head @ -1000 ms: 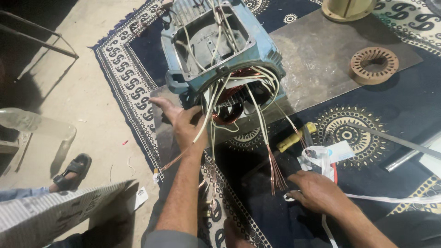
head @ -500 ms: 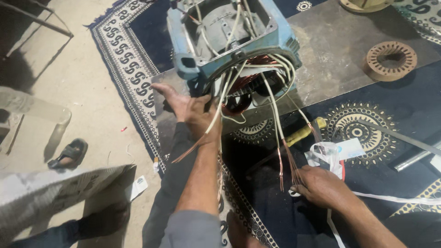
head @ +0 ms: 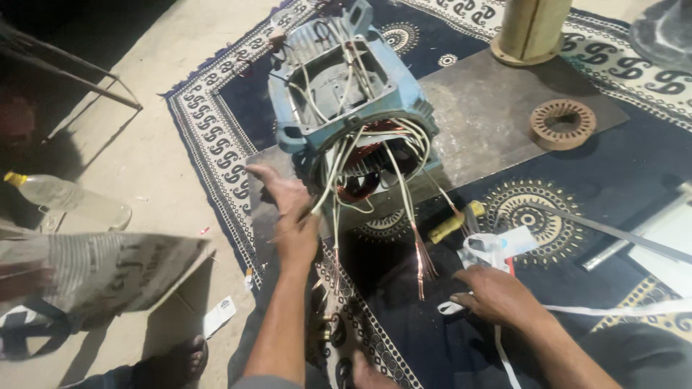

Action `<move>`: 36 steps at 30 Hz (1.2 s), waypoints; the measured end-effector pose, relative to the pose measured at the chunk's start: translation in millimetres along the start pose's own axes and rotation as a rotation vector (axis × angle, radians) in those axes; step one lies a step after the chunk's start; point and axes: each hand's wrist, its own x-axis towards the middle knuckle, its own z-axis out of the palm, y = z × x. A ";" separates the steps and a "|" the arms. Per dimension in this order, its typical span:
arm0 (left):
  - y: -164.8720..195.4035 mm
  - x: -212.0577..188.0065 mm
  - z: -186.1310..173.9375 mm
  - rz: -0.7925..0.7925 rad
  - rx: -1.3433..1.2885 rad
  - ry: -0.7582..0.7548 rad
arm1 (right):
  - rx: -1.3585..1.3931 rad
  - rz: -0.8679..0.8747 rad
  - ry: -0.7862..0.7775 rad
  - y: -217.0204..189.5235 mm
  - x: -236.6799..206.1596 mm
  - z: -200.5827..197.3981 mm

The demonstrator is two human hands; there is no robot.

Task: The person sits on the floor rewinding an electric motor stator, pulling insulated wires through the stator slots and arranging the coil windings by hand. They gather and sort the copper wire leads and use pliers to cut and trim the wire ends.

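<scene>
Motor (head: 346, 101): blue, lies on its side on the rug (head: 216, 137), just past the left hand.
Left hand (head: 292, 209): its grip is loose around the white wires (head: 339, 173).
Right hand (head: 497, 295): its grip pinches white tape (head: 613, 310), near the bare copper ends (head: 424, 261).

White rectangular tag (head: 218, 315) on floor, bottom left.

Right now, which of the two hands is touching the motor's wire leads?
The left hand, pressed against the blue motor housing with white leads running across it. The right hand rests apart on the rug, by white tape.
</scene>
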 end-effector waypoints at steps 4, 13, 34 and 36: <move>-18.6 -36.1 -13.0 -0.367 0.043 -0.102 | 0.032 -0.013 0.022 -1.0 -1.5 -2.4; -29.1 -59.2 -25.5 -0.373 -0.002 -0.282 | 0.033 0.025 -0.022 -6.8 -2.7 -12.0; 107.5 -137.0 25.0 0.167 -0.139 0.076 | 0.033 0.008 -0.060 -12.7 4.5 -13.2; 90.7 -139.0 58.4 -0.366 -0.366 -0.129 | 0.042 -0.028 -0.031 -14.1 9.9 -12.1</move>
